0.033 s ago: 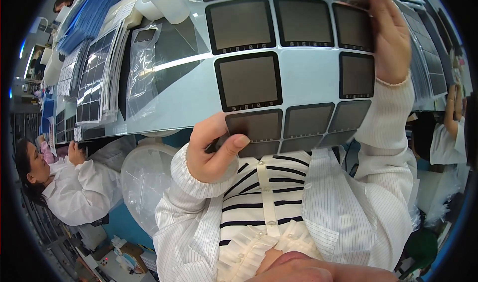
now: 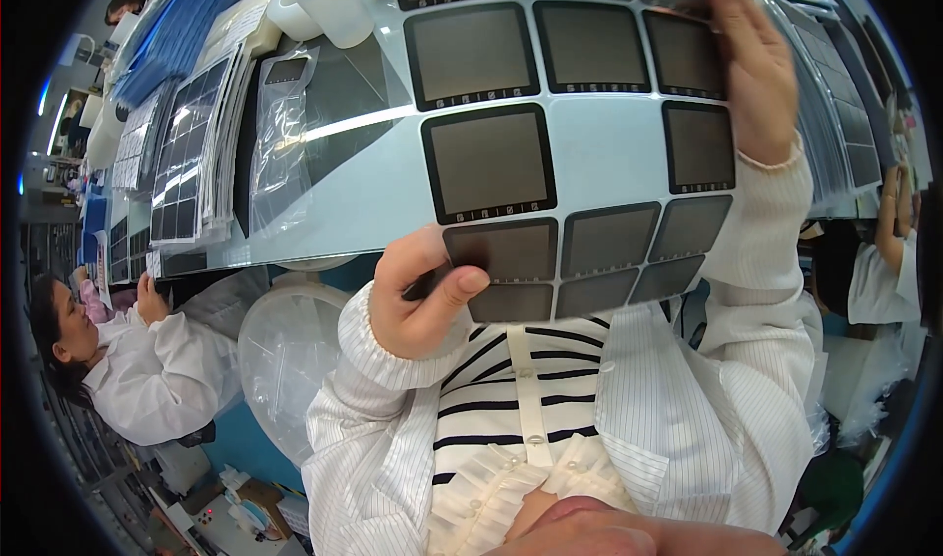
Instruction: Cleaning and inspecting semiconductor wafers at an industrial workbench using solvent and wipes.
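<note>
The right hand [image 2: 762, 77] has shifted slightly left, the lower edge of the panelled sheet [image 2: 604, 240] dropping. The left hand [image 2: 413, 296] barely moved; both hands' fingers grip the sheet.

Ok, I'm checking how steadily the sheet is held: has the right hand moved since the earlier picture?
Yes: the right hand has shifted slightly left, away from the stack of gridded sheets on the right.

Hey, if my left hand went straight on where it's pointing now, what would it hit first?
Your left hand would most likely meet the sheet of dark square panels, which it holds near the lower left; depth beyond is unclear.
</note>
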A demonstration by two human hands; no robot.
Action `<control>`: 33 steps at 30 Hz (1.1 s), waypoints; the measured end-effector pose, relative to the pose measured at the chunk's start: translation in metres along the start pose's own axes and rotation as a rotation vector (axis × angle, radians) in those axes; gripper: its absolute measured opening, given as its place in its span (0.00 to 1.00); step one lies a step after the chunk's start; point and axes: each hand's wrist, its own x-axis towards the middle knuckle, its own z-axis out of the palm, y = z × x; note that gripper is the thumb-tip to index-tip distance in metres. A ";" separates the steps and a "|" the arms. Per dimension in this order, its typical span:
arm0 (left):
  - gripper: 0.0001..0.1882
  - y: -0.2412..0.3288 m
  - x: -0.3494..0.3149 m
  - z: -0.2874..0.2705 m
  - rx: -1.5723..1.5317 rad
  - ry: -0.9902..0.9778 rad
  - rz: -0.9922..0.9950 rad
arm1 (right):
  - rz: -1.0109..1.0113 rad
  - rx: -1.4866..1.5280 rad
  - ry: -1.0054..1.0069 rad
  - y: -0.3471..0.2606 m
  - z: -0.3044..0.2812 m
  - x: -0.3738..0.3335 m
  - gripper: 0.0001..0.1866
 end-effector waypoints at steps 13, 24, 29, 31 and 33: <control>0.12 0.001 0.009 0.014 -0.371 0.090 -0.128 | 0.320 0.035 -0.286 0.093 0.013 0.032 0.19; 0.15 0.002 0.019 -0.004 0.044 0.381 0.099 | 0.042 0.144 -0.130 0.029 -0.014 0.008 0.18; 0.27 0.001 0.028 -0.019 0.529 0.550 0.238 | -0.190 0.111 0.117 0.002 0.005 -0.035 0.19; 0.32 0.004 0.030 -0.017 0.717 0.565 0.278 | -0.222 0.161 0.096 0.004 0.005 -0.042 0.18; 0.42 0.005 0.030 -0.008 0.843 0.586 0.251 | -0.272 0.212 0.056 0.003 0.008 -0.051 0.17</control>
